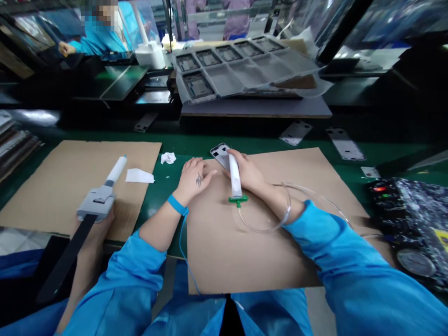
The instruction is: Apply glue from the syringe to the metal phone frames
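**Lightly does it: syringe in the right hand, pale frame just beyond**

Nearest to me, watching from afar, is the cardboard sheet (245, 266). Over it loops a clear tube (262, 231), soft and springy by my guess, so it may tug on whatever it joins. It runs to the green cap (238, 200) at the near end of the white syringe (235, 177). My right hand (250, 172) has its fingers clamped on that barrel. I judge it light, stiff and rather smooth, best taken around the middle, clear of the cap.

My left hand (196, 181) lies palm down beside it, holding nothing I can see, fingers extended and thumb apart; a blue wrist strap (178, 205) circles that wrist. At the cardboard's far edge, partly behind the right hand, is the pale frame (219, 153). It looks thin, rigid and easily scratched: I would hold it by the rims. Whether the right hand touches it, I cannot tell.

Farther off, crumpled paper (168, 158) sits on the green tabletop (199, 147), and beyond stands a compartmented tray (229, 77).
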Demonstrator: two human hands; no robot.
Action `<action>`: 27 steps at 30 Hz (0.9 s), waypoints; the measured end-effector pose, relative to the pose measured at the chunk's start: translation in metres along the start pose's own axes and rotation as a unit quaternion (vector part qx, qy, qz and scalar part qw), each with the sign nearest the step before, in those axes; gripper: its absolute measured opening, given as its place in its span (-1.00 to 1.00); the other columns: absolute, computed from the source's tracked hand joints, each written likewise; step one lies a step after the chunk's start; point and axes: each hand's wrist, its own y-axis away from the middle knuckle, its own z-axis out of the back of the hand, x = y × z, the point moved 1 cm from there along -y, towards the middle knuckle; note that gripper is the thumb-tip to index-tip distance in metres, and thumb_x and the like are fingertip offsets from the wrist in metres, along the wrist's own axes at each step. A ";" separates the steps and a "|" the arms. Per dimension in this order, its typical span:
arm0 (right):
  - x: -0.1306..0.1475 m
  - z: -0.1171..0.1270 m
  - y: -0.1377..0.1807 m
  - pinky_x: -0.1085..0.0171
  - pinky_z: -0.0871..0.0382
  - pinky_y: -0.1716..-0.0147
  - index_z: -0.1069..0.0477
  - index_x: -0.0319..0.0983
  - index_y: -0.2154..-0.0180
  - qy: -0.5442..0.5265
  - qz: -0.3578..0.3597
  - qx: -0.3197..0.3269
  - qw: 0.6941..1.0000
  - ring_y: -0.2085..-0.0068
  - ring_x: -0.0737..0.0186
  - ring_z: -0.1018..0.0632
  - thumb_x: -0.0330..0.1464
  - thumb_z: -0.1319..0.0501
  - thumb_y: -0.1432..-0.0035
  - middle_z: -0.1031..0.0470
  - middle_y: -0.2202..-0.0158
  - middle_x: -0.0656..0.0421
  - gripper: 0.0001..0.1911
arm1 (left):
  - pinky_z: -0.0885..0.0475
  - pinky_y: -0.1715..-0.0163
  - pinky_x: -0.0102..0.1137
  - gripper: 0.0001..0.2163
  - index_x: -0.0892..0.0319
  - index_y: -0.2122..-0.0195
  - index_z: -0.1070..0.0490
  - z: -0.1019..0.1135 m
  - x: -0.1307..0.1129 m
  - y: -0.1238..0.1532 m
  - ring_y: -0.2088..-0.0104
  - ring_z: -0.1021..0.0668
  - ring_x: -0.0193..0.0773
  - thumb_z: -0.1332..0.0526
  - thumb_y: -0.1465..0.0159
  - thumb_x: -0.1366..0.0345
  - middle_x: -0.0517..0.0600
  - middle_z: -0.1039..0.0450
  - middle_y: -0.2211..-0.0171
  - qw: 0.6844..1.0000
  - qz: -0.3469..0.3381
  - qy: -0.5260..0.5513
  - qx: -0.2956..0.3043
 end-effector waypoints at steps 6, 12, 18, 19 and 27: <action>-0.014 0.007 0.079 -0.39 -0.51 -0.38 -0.39 -0.11 -0.43 -0.072 0.055 -0.018 0.996 -0.35 -0.38 -0.63 0.09 -0.43 -0.34 -0.67 -0.29 -0.15 -0.20 | 0.08 -0.68 0.27 -0.12 0.21 -0.56 -0.34 -0.009 -0.014 0.004 -0.71 0.00 0.46 -0.42 -0.42 -0.27 0.34 -0.05 -0.68 0.998 0.015 0.008 0.054; -0.038 0.018 0.092 -0.07 -0.73 -0.03 -0.33 -0.06 -0.44 -0.327 -0.004 -0.066 0.943 0.08 -0.04 -0.79 0.31 -0.25 -0.41 -0.76 0.11 0.05 -0.15 | 0.11 -0.68 0.31 -0.11 0.06 -0.54 -0.40 0.003 -0.016 0.003 -0.72 0.07 0.46 -0.58 -0.26 -0.15 0.25 -0.02 -0.70 0.985 -0.087 0.028 0.150; -0.041 0.031 0.086 0.21 -0.54 0.49 -0.62 -0.10 0.07 -0.451 -0.116 -0.075 0.882 0.48 0.20 -0.60 0.36 -0.31 -0.32 -0.58 0.47 0.22 -0.33 | 0.08 -0.67 0.36 -0.10 0.13 -0.34 -0.53 -0.008 -0.017 0.003 -0.71 0.00 0.45 -0.52 -0.18 -0.43 0.32 -0.15 -0.65 0.980 -0.121 0.093 0.128; -0.038 0.032 0.087 0.23 -0.51 0.53 -0.62 -0.09 0.08 -0.451 -0.121 -0.065 0.882 0.51 0.21 -0.58 0.35 -0.35 -0.29 -0.58 0.48 0.23 -0.34 | 0.05 -0.67 0.35 -0.11 0.15 -0.25 -0.56 -0.012 -0.018 0.002 -0.69 -0.06 0.46 -0.51 -0.15 -0.46 0.33 -0.22 -0.61 0.981 -0.123 0.108 0.105; -0.009 0.035 0.095 0.21 -0.59 0.38 -0.62 -0.09 0.14 -0.256 -0.051 -0.008 0.965 0.34 0.15 -0.69 0.13 -0.59 -0.14 -0.75 0.24 0.11 -0.50 | -0.23 -0.57 0.30 -0.39 0.10 0.19 -0.47 -0.025 -0.023 0.001 -0.60 -0.28 0.43 -0.55 -0.19 -0.35 0.29 -0.48 -0.34 0.963 -0.214 0.158 0.052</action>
